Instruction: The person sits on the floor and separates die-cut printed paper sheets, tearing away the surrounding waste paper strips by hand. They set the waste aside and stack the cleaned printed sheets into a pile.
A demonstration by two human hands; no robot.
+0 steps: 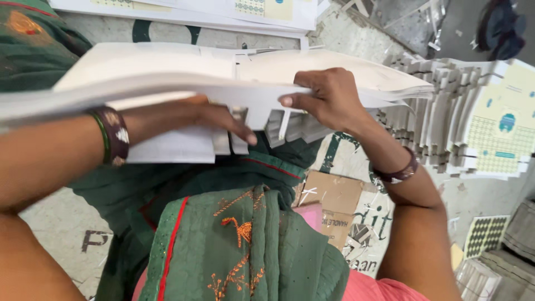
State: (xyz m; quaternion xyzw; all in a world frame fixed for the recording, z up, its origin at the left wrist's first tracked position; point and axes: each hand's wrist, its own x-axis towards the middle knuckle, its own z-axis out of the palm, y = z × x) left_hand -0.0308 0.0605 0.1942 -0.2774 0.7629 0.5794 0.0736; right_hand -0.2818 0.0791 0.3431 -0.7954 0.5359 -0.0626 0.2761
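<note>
A thick stack of white die-cut cardboard sheets (167, 69) is held flat above my lap. My left hand (212, 117) reaches under the top sheets, fingers spread against the lower layers, a dark bangle on the wrist. My right hand (329, 97) grips the stack's right part from above, thumb pressed on the sheet's front edge. Small cut tabs hang down between the two hands. Below lies my green embroidered cloth (234, 239) with red trim.
A fanned pile of printed carton blanks (473, 128) lies at the right. More printed sheets (223, 11) lie along the top. Brown cardboard pieces (334, 195) and paper scraps sit on the floor; further dotted sheets (485, 234) are at lower right.
</note>
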